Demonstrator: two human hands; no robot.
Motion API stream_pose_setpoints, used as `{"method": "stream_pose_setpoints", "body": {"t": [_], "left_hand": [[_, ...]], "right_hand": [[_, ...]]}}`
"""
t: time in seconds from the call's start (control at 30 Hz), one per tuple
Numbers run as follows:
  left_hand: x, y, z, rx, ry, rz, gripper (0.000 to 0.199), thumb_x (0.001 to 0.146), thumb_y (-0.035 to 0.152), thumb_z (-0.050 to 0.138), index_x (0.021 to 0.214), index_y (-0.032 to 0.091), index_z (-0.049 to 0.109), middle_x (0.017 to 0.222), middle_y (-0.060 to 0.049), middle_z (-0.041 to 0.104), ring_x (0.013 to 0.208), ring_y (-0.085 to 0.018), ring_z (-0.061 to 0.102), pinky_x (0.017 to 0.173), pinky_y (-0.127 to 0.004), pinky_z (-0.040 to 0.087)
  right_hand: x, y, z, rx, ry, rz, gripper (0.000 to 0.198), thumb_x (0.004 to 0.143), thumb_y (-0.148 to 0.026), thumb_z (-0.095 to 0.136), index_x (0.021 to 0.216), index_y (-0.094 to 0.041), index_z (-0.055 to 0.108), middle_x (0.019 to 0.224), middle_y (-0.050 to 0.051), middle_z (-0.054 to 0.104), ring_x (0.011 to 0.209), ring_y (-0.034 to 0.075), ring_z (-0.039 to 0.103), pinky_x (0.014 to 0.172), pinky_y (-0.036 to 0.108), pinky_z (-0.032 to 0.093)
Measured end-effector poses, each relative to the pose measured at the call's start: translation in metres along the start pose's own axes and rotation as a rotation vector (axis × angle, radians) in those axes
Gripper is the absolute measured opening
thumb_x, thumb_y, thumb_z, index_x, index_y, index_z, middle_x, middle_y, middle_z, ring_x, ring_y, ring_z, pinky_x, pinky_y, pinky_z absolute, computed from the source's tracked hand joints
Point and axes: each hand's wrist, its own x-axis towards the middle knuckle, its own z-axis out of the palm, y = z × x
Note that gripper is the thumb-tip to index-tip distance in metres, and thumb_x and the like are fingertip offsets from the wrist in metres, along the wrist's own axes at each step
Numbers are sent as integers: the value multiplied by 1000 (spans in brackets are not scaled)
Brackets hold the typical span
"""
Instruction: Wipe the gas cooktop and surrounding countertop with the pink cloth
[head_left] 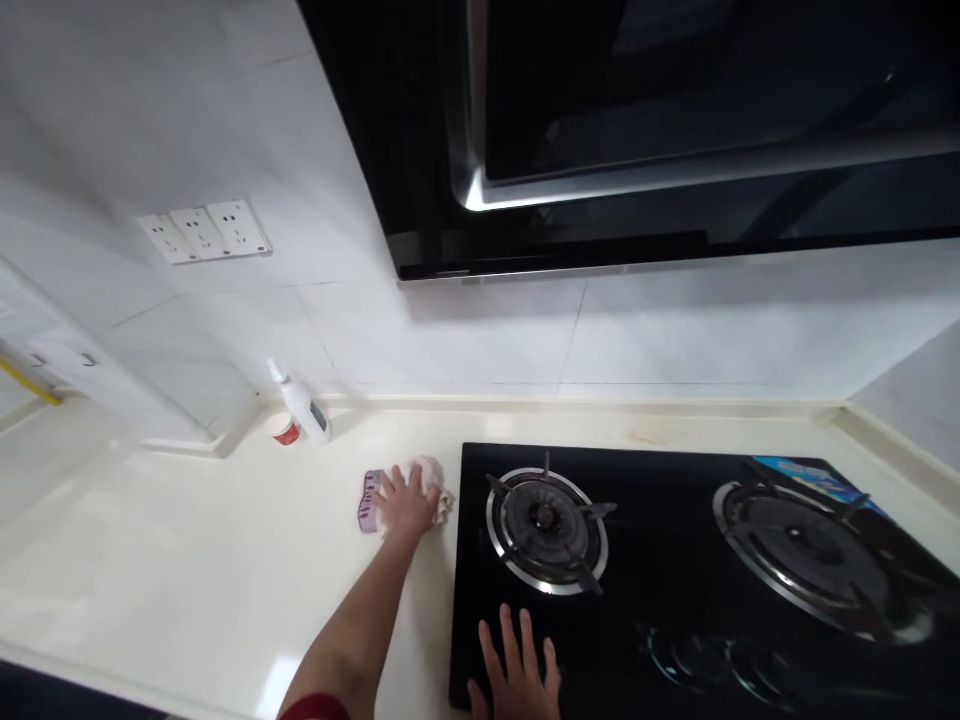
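My left hand (405,502) reaches over the pale counter and presses down on a crumpled pinkish-white cloth (429,472), its fingers bent over the fabric. Against the cloth's left side lies a flat purple piece with slots or stripes (368,500); part of it is hidden, and I cannot tell what it is. My right hand (517,672) rests over the front left of the black gas stove (637,490), fingers spread and nothing in them. The left burner (546,516) is just beyond its fingertips.
A white spray or squeeze bottle (304,408) and a small red-and-white cup or tub (283,429) stand by the wall. The right burner (806,550) has a metal ring. A black range hood (675,200) overhangs the stove. Wall sockets (202,231) sit at the left.
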Motion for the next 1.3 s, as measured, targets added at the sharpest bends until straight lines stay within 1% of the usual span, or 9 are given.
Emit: {"method": "stream_pose_setpoints", "body": {"t": [0.1,0.23,0.43,0.57,0.77,0.9,1.0,1.13,1.3], "left_hand": [[-10,22,6,-1,-3,98,62,92,60,41,150,38,39,164,-8,28,151,-39,19,116,-64,18],[-40,26,16,-20,95,210,55,94,52,44,146,38,46,161,-7,36,148,-35,28,114,-62,25],[-75,0,20,-33,198,310,51,92,46,50,142,34,53,154,-10,46,142,-35,38,111,-60,32],[-121,-33,20,-62,235,441,50,92,45,51,141,36,54,153,-7,47,141,-34,40,109,-57,34],[-214,-111,46,-55,406,673,59,82,46,63,140,40,54,151,-3,50,139,-33,42,108,-51,36],[-248,-146,72,-30,415,664,63,72,54,70,134,46,58,148,-3,55,134,-36,48,104,-54,38],[-253,-142,74,-32,328,613,72,68,60,72,137,47,55,149,-5,53,135,-41,47,104,-60,37],[-250,-114,61,-55,188,641,89,67,60,73,149,43,41,157,-8,43,141,-44,39,107,-64,34],[-270,-90,63,-124,206,688,75,81,51,65,149,45,38,162,-5,34,145,-36,37,110,-59,36]], "right_hand": [[2,4,-7,16,6,-86,55,85,-41,58,139,-28,55,150,12,50,153,39,9,113,69,16],[4,11,-16,94,13,-216,53,87,-46,58,137,-30,57,149,11,51,153,34,12,118,65,3],[1,3,-14,177,144,-569,42,93,-42,56,133,-27,59,140,4,61,143,22,38,124,45,12],[-7,-5,-29,100,188,-624,47,93,-38,59,138,-30,52,143,6,58,141,26,42,123,52,13],[-21,3,-41,-44,145,-487,67,88,-48,57,146,-17,43,153,15,45,148,35,28,123,56,9],[-33,1,-31,-50,74,-322,78,86,-51,55,150,-8,38,158,17,37,151,35,19,124,54,8],[-37,-4,-26,-24,24,-275,85,85,-48,57,154,-6,30,160,17,33,152,35,16,125,53,6],[-39,-4,-24,38,-13,-278,93,81,-52,60,155,-6,27,161,18,29,152,37,13,125,53,5],[-41,2,-29,113,-8,-308,94,81,-45,59,157,-4,21,164,20,20,151,37,19,122,52,15]]}}
